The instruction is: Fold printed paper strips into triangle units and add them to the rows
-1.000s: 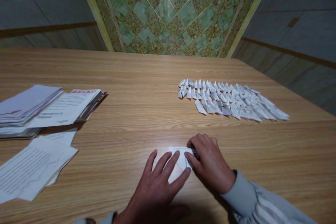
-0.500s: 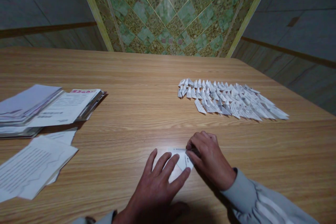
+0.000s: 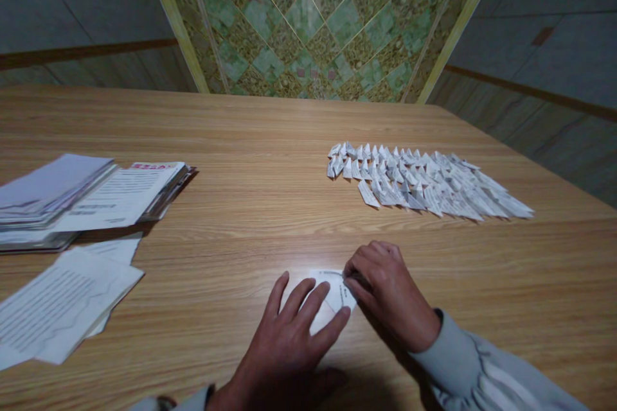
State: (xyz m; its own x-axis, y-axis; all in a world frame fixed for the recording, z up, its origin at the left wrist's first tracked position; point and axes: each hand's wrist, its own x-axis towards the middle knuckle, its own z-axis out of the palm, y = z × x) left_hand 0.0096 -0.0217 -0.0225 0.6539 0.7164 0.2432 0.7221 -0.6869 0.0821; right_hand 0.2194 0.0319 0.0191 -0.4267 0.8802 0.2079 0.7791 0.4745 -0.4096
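A small folded piece of printed paper (image 3: 341, 297) lies on the wooden table in front of me. My left hand (image 3: 292, 337) rests over its left side with the fingers spread, the fingertips touching the paper and hiding part of it. At the paper's upper right edge, my right hand (image 3: 389, 292) is closed, thumb and fingers pinching that edge. Beyond my right hand stand rows of small folded paper pieces (image 3: 409, 180), pointed and packed close together.
To the left is a stack of papers and booklets (image 3: 53, 189). Nearer to me, several loose printed sheets (image 3: 67, 302) overlap on the wooden table (image 3: 216, 135). A green patterned tiled panel (image 3: 308, 26) rises behind the far edge.
My right hand has shifted very slightly right, still at the paper's edge. My left hand stays in the same place.
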